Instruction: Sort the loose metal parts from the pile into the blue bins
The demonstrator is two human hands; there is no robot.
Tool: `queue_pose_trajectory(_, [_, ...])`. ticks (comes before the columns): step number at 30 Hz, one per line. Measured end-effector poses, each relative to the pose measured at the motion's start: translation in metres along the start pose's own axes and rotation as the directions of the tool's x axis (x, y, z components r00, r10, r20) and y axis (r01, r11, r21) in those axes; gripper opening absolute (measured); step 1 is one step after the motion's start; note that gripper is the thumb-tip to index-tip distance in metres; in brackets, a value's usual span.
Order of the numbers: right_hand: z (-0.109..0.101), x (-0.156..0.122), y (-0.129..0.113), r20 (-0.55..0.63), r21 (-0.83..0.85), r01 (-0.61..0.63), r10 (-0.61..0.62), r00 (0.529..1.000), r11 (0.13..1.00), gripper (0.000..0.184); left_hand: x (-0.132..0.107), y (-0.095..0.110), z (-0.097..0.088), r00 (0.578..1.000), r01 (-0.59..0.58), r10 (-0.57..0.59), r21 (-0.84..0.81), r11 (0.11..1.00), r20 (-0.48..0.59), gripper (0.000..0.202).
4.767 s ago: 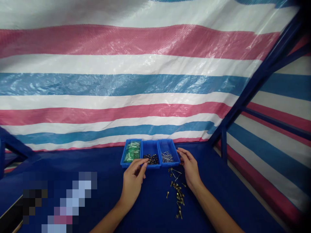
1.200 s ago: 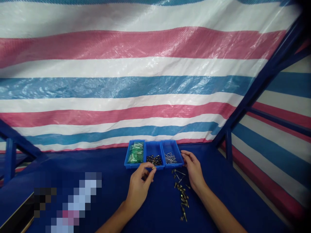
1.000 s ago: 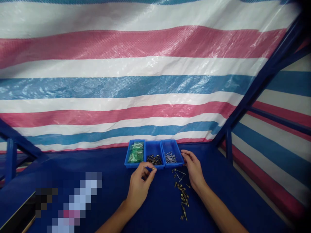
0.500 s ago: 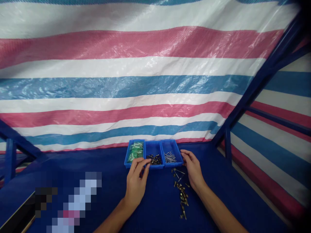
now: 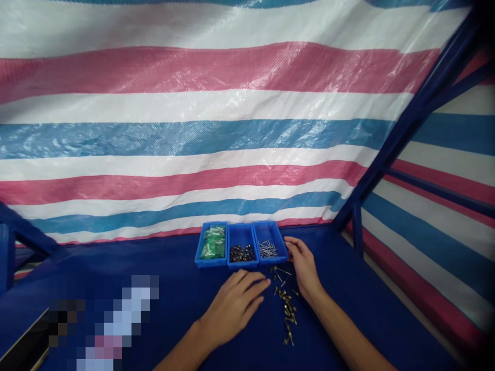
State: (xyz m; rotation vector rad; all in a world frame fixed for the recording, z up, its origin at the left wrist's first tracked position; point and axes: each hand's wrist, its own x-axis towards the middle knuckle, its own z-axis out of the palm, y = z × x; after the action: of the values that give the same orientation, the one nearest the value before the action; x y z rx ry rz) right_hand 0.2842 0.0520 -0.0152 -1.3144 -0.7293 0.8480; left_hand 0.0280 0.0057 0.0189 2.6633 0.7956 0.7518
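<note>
My left hand (image 5: pixel 240 303) is over the table in front of the bins, fingers stretched apart toward a loose pile of brass-coloured screws (image 5: pixel 288 308); nothing shows in it. My right hand (image 5: pixel 304 265) stays beside the right blue bin (image 5: pixel 270 230), its loosely bent fingertips at that bin's right wall. Silver screws or nails (image 5: pixel 268 249) lie in the right bin. Dark metal fasteners (image 5: pixel 242 253) fill the front of the middle blue bin (image 5: pixel 242 232). Small green-and-clear packets (image 5: pixel 213 242) are in the left blue bin (image 5: pixel 211 263). A few long silver pieces (image 5: pixel 282 275) lie between my hands.
A dark flat device, perhaps a phone (image 5: pixel 27 340), lies at the lower left near a pixelated patch. A striped plastic sheet (image 5: pixel 193 108) hangs behind the blue tabletop (image 5: pixel 154 257). A blue metal frame (image 5: pixel 386 149) slants up on the right.
My left hand has left the middle bin, moving toward me and to the right, and its fingers have spread. My right hand keeps its place by the right bin. The view has shifted slightly.
</note>
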Motion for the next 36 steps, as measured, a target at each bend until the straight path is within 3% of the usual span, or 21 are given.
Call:
queue_pose_trajectory(3, [0.0,0.0,0.001,0.007,0.001,0.005,-0.005,1.0,1.0,0.038,0.003,0.014,0.004,0.99,-0.062,0.059,0.018,0.998,0.127,0.058])
queue_pose_trajectory(10, [0.001,-0.002,-0.003,-0.001,0.005,0.003,-0.003,1.0,1.0,0.038,0.002,0.013,0.007,0.983,-0.073,0.061,0.062,0.995,0.176,0.046])
queue_pose_trajectory(18, [0.002,-0.003,-0.005,-0.001,0.008,-0.006,0.006,1.0,1.0,0.036,0.0,-0.003,0.012,0.997,0.057,-0.057,0.014,0.998,0.052,0.008])
queue_pose_trajectory(23, [0.002,-0.002,-0.004,0.005,0.01,-0.009,0.009,1.0,1.0,0.037,-0.001,-0.007,0.021,0.993,0.116,-0.116,0.075,0.99,-0.012,0.034])
queue_pose_trajectory(27, [0.001,-0.001,-0.002,0.003,0.005,-0.007,0.007,1.0,1.0,0.038,-0.001,-0.009,0.022,0.99,0.138,-0.137,0.061,0.989,-0.023,0.011])
queue_pose_trajectory(36, [0.0,0.0,-0.001,0.002,-0.007,-0.012,0.012,1.0,1.0,0.039,-0.002,-0.014,0.024,0.977,0.2,-0.19,0.108,0.974,-0.096,0.009])
